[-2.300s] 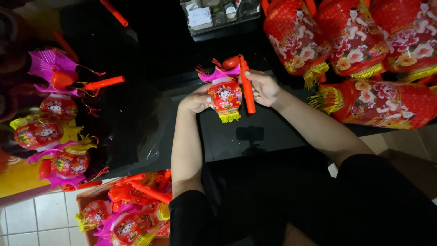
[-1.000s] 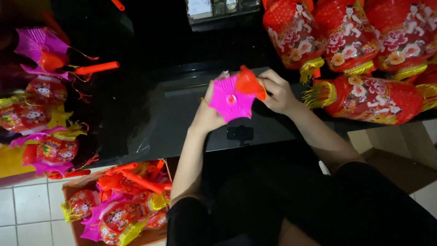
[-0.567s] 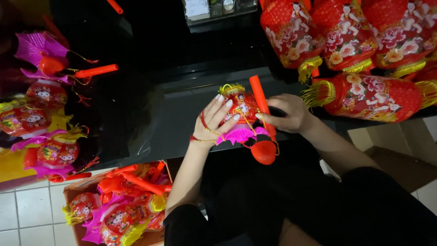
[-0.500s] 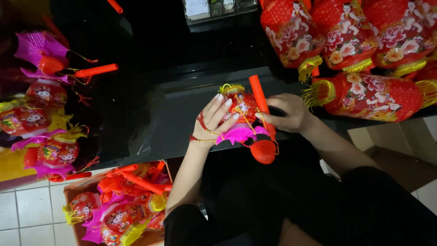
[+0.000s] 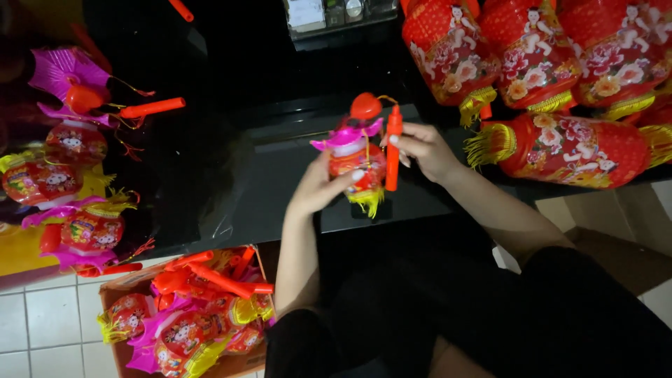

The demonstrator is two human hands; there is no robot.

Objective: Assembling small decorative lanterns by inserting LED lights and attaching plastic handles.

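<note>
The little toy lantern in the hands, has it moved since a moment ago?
Yes. The small lantern has been turned upright and lifted away from the person's body, farther over the black tabletop.

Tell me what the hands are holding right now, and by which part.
A small toy lantern: the left hand cups its body, the right hand pinches its orange stick handle.

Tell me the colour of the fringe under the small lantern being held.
Yellow fringe, seen in the head view, below the small lantern.
</note>
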